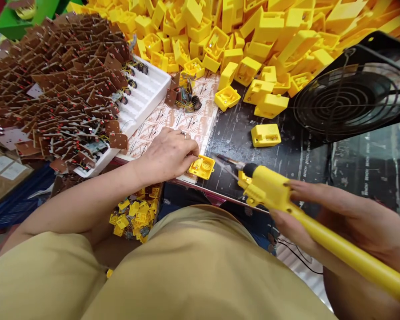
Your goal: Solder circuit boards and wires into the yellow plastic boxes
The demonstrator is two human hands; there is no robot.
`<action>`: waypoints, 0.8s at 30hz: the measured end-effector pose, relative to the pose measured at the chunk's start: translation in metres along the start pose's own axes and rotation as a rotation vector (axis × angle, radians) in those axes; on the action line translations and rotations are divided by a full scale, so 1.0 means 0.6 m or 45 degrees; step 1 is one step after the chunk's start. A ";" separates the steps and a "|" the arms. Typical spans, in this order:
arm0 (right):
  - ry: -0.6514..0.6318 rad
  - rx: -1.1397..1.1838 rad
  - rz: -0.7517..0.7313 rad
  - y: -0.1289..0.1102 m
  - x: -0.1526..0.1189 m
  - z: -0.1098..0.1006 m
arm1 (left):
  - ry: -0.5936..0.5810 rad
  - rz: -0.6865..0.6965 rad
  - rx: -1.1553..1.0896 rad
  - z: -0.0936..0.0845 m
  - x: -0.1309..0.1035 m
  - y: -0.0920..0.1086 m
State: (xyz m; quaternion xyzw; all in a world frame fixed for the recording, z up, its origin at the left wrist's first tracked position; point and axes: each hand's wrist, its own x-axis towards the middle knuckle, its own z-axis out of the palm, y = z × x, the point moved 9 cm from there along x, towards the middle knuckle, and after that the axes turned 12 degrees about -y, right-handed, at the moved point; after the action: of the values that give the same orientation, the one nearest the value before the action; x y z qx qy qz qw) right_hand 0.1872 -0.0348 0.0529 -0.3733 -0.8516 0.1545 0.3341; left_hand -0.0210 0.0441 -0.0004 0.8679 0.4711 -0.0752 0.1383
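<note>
My left hand [171,153] has its fingers closed on the edge of a small yellow plastic casing [206,167], which lies open side up near the table's front edge and shows a round speaker grille. My right hand [350,222] is wrapped round a yellow soldering gun [276,186]. Its dark metal tip points left, a short way right of the casing and apart from it. Under the gun's nose another yellow casing [244,178] is partly hidden. A closer-standing yellow casing [266,135] sits beyond the tip on the black table.
Yellow casings [193,35] are heaped along the back. Many brown circuit boards [53,80] pile up on a white foam tray [146,93] at left. A wired board with a speaker [188,98] lies mid-table. A black fan [346,98] stands right; filled casings [136,215] sit below the edge.
</note>
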 end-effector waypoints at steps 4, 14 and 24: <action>-0.080 0.016 -0.136 -0.024 0.022 0.026 | -0.066 -0.006 0.054 0.001 0.006 0.003; -0.208 -0.069 -0.291 -0.054 0.052 0.038 | -0.094 0.018 0.148 -0.003 0.010 0.012; -0.294 -0.190 -0.308 -0.034 0.042 0.005 | -0.107 0.048 0.154 -0.006 0.016 0.015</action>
State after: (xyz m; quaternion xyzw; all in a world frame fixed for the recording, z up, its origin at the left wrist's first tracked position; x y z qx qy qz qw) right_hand 0.1616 -0.0297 0.0723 -0.2715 -0.9320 0.0914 0.2219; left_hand -0.0083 0.0483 0.0018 0.8794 0.4431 -0.1374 0.1069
